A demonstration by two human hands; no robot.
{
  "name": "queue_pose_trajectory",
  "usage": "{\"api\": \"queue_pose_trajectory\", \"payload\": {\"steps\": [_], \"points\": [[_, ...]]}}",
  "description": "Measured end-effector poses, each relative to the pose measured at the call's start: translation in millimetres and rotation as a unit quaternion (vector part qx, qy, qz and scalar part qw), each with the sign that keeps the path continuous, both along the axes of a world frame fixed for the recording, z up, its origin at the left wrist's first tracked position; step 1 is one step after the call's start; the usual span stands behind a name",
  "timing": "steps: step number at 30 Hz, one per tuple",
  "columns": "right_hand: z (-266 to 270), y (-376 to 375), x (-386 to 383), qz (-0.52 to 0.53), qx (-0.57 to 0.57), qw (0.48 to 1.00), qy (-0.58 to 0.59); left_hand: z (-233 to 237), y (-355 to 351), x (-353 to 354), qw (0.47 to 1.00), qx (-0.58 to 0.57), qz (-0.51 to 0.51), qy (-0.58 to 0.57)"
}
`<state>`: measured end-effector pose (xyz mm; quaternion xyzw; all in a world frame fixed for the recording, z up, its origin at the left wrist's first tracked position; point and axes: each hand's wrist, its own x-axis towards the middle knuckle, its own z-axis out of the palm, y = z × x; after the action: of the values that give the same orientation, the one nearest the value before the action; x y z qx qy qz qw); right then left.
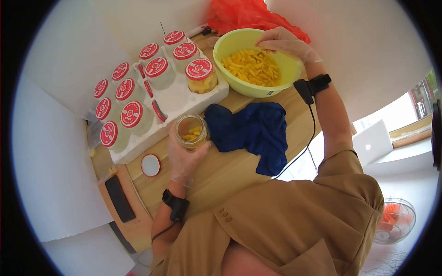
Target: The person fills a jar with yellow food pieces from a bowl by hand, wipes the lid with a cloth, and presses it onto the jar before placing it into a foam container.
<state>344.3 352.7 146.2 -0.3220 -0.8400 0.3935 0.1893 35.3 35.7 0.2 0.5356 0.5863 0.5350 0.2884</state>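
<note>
My gloved left hand [179,158] is wrapped round an open glass jar [206,133] with some yellow pieces in the bottom. Its mouth faces up toward me. A loose lid [150,165], pale inside up, lies on the table left of that hand. Over the rim of a light green bowl [230,83] is my gloved right hand [283,42], fingers pinched together; what they hold, if anything, is too small to name. Many yellow strips [253,66], perhaps cut fruit, lie in the bowl. Beside the jar is a crumpled dark blue cloth [251,129].
Several glass jars with red lids [131,113] stand in a white foam tray [177,102] at the left. One lidded jar [201,76] has yellow contents. Behind the bowl lies a red plastic bag [253,16]. A black phone [120,198] rests at the left edge; a cable hangs from my right wrist.
</note>
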Motion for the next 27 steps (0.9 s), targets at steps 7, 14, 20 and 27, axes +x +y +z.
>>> {"api": "queue_pose_trajectory", "payload": {"steps": [7, 14, 20, 27], "points": [[-44, 28, 4, -0.012, 0.043, 0.997, -0.067, -4, -2, 2, 1.0, -0.011, 0.01, 0.004], [-54, 19, 16, 0.003, 0.062, 0.995, -0.072, -7, -3, 2, 0.999, -0.022, 0.008, -0.027], [-61, 15, 11, 0.006, 0.199, 0.965, -0.174, -4, -4, 4, 1.0, -0.022, 0.012, -0.017], [-64, 16, 6, -0.007, 0.199, 0.958, -0.207, -2, -4, 3, 1.0, -0.02, 0.015, 0.0]]}}
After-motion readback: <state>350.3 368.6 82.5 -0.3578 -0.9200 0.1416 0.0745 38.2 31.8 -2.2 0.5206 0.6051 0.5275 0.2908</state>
